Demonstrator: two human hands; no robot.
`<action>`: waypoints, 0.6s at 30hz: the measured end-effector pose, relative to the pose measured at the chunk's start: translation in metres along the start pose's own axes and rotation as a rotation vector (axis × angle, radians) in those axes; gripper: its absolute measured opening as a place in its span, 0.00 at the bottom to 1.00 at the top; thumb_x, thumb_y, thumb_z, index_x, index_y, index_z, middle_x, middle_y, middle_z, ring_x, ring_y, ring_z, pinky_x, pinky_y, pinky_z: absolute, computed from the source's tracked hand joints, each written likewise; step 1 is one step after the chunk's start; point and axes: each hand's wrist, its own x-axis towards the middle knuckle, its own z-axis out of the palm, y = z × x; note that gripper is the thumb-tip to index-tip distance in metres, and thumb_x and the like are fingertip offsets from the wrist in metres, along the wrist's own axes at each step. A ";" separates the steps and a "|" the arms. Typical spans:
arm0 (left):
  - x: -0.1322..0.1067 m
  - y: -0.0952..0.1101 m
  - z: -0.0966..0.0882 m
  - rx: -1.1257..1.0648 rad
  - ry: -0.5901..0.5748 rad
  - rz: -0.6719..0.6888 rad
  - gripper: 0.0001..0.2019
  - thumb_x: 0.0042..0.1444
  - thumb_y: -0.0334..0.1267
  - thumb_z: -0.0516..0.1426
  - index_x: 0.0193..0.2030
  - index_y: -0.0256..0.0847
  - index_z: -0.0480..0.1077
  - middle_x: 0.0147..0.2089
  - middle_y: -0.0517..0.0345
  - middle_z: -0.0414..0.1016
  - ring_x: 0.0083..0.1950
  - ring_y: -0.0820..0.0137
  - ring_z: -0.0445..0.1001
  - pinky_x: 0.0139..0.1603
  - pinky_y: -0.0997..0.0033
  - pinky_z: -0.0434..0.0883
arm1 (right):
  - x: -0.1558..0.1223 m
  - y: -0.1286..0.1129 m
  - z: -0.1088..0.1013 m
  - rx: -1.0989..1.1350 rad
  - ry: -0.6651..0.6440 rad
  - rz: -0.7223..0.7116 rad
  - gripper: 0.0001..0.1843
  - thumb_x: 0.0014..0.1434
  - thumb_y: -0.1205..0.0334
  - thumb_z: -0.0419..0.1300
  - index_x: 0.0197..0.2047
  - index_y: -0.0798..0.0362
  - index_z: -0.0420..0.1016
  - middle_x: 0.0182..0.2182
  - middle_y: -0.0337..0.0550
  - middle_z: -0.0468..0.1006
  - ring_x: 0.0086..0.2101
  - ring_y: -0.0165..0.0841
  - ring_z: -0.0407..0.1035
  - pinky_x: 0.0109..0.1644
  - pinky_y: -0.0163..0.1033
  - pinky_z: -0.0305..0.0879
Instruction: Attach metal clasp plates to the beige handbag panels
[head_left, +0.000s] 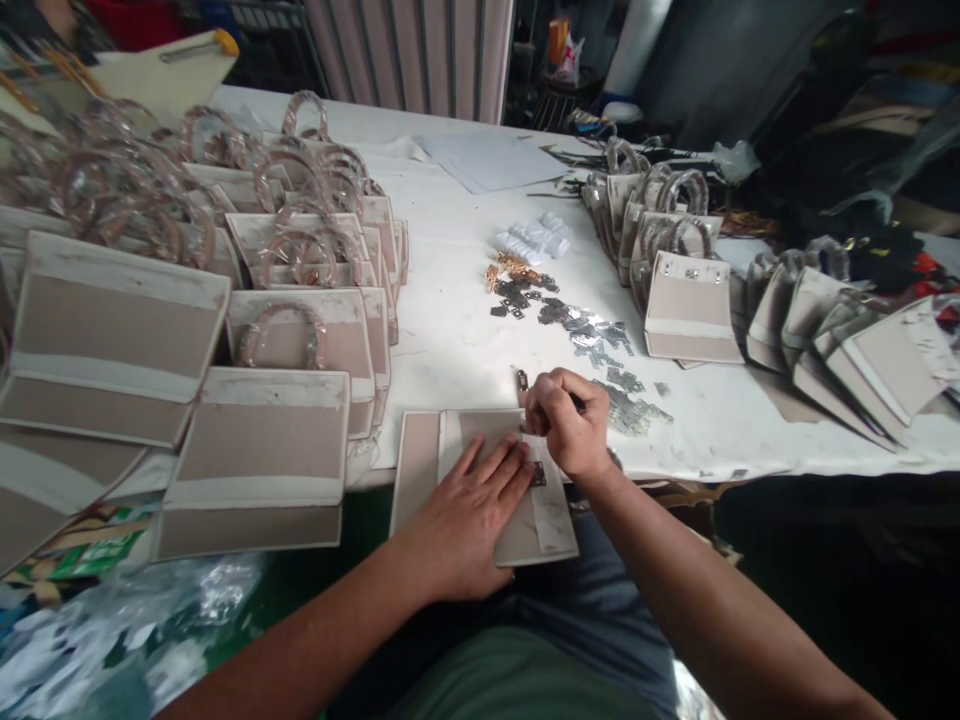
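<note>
Green cotton shirt [510, 680] and blue denim lap [592, 570] lie beneath a flat beige bag panel [480, 440] overhanging the white table's [450, 300] front edge. Left hand [469, 520] presses it, fingers spread; right hand [566, 425] pinches a small dark piece, fingers together. Grey metal clips [600, 340] lie at one o'clock.

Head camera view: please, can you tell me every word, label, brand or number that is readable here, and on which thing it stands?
No text is readable: the printed green packaging at lower left is too blurred to read, and the beige handbag panels show no lettering.
</note>
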 end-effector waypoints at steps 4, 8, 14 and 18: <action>-0.005 0.004 0.002 0.007 0.073 0.010 0.47 0.61 0.55 0.62 0.80 0.35 0.51 0.83 0.41 0.48 0.84 0.52 0.43 0.84 0.43 0.32 | -0.012 -0.017 -0.017 0.003 0.040 0.051 0.24 0.70 0.51 0.63 0.23 0.50 0.67 0.17 0.35 0.68 0.19 0.29 0.61 0.25 0.37 0.60; -0.012 0.008 0.005 0.021 0.123 0.026 0.35 0.67 0.51 0.60 0.77 0.43 0.60 0.80 0.45 0.60 0.82 0.52 0.52 0.83 0.39 0.40 | -0.037 -0.043 -0.041 0.210 0.205 0.097 0.21 0.68 0.55 0.64 0.24 0.50 0.68 0.18 0.33 0.65 0.17 0.27 0.59 0.21 0.36 0.57; -0.011 0.015 0.000 0.075 0.070 0.014 0.37 0.63 0.41 0.63 0.77 0.48 0.59 0.80 0.46 0.57 0.81 0.49 0.52 0.82 0.35 0.44 | -0.052 -0.053 -0.046 0.371 0.324 0.178 0.20 0.64 0.56 0.66 0.24 0.51 0.67 0.17 0.31 0.62 0.15 0.25 0.56 0.19 0.34 0.57; -0.007 0.020 -0.006 0.077 0.047 -0.029 0.38 0.62 0.43 0.64 0.77 0.47 0.58 0.79 0.47 0.58 0.81 0.50 0.52 0.82 0.39 0.44 | -0.041 -0.046 -0.036 0.388 0.342 0.144 0.20 0.63 0.55 0.67 0.23 0.51 0.67 0.17 0.31 0.62 0.15 0.25 0.57 0.19 0.34 0.58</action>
